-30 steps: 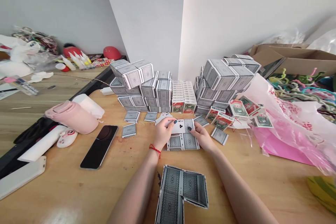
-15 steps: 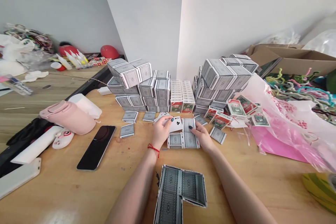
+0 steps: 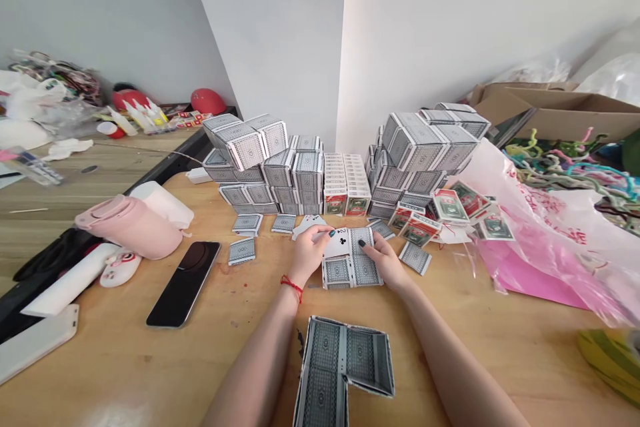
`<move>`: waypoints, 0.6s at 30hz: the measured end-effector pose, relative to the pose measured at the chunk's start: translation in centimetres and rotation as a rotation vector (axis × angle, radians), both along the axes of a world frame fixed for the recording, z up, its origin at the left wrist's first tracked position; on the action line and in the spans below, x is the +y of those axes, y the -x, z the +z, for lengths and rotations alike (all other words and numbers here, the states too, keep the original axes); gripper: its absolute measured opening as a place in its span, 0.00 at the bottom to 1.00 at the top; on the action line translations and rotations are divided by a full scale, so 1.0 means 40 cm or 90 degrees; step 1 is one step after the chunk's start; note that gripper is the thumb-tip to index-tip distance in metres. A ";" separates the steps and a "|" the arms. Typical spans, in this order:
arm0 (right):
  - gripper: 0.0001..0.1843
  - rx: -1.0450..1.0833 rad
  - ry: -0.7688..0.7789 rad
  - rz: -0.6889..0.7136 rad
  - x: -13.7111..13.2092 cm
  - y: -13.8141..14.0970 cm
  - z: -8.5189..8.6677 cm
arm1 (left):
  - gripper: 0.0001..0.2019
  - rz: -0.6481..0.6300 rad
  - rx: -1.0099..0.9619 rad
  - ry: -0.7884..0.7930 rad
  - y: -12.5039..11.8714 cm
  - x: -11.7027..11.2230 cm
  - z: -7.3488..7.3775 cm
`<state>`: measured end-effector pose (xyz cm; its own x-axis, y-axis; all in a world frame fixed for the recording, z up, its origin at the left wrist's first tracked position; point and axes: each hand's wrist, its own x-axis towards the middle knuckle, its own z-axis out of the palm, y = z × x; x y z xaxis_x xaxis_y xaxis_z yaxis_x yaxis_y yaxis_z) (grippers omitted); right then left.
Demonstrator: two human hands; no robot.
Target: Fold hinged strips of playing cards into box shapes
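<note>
My left hand point(image 3: 311, 250) pinches the upper left corner of a playing card point(image 3: 336, 248), a two of clubs lying face up. That card sits against a flat piece built of folded playing cards point(image 3: 365, 263), its lower edge meeting the piece. With thumb on top, my right hand point(image 3: 384, 259) grips this piece by its right side. Other loose cards point(image 3: 311, 221) lie just behind my left hand. Nearer to me rests an L-shaped form of folded cards point(image 3: 325, 360), between my forearms.
Stacks of card-built blocks stand at the back left point(image 3: 300, 177) and back right point(image 3: 425, 147), with card boxes point(image 3: 345, 187) between them. A black phone point(image 3: 184, 285) and pink bottle point(image 3: 133, 223) lie left. Pink plastic point(image 3: 535, 273) and yellow tape point(image 3: 607, 363) are right.
The two of clubs has shifted slightly right and down, closer against the folded-card piece. Its angle has turned a little. My right hand keeps its grip on the piece.
</note>
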<state>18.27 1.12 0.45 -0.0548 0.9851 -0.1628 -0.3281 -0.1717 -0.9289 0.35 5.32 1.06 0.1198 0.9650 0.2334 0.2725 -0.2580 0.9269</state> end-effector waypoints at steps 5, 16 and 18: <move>0.17 -0.038 -0.021 0.018 0.003 -0.005 -0.018 | 0.08 -0.026 0.012 0.006 0.002 -0.002 -0.002; 0.18 -0.148 -0.073 -0.011 0.001 0.004 -0.013 | 0.10 -0.058 -0.064 0.058 -0.043 -0.030 0.002; 0.18 -0.145 -0.073 -0.003 0.001 0.003 -0.013 | 0.13 -0.062 -0.107 0.106 -0.053 -0.034 0.000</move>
<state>18.13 1.14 -0.05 -0.0247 0.9980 -0.0576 -0.1086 -0.0600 -0.9923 2.46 3.97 1.04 0.1873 0.9776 0.0963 0.0916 -0.1150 0.9891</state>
